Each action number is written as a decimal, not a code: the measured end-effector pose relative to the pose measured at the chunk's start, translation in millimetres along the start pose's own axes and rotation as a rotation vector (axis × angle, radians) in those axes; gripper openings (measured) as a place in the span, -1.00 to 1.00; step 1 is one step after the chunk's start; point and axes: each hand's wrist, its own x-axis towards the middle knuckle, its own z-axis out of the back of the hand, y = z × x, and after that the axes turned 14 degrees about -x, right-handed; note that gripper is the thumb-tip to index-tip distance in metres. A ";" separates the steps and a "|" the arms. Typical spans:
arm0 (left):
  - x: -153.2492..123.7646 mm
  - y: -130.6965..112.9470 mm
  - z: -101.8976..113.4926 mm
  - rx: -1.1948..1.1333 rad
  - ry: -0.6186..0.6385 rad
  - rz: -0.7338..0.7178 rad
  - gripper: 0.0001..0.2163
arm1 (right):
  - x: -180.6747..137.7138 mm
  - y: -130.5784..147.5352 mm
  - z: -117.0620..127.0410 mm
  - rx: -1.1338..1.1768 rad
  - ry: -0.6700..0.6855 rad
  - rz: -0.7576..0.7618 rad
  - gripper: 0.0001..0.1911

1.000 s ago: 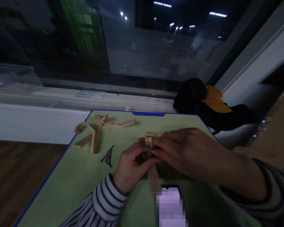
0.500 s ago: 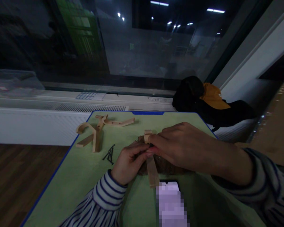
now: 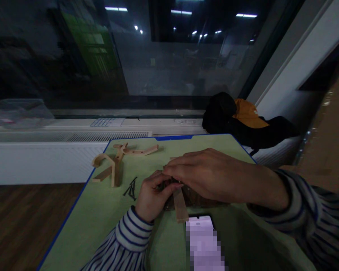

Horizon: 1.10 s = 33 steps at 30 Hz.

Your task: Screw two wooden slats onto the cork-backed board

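My left hand and my right hand meet over a small wooden assembly in the middle of the green mat. A flat wooden strip sticks out from under them toward me. The left fingers are curled round the dark part of the assembly. The right hand lies over its top with fingers pressed down, hiding the upright block. Both sleeves are striped.
Loose curved wooden pieces and a few dark screws lie at the mat's left. A phone rests at the near edge. A black and orange bag sits back right, a radiator and window behind.
My right hand has slid left and lowered over the upright wooden block, which showed before and is covered now. The view has shifted slightly.
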 end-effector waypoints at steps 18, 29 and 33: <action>0.4 0.0 1.0 0.008 0.004 -0.030 -0.89 | -2.3 7.5 -14.6 -0.134 -0.078 -0.210 -0.75; -2.4 4.6 -1.9 -0.013 -0.015 -0.067 -0.91 | -9.8 -4.3 -22.1 0.375 -0.217 -0.142 -0.71; -3.0 4.5 -2.1 0.015 -0.031 -0.092 -0.90 | -7.5 -7.2 -30.4 0.464 -0.271 -0.147 -0.73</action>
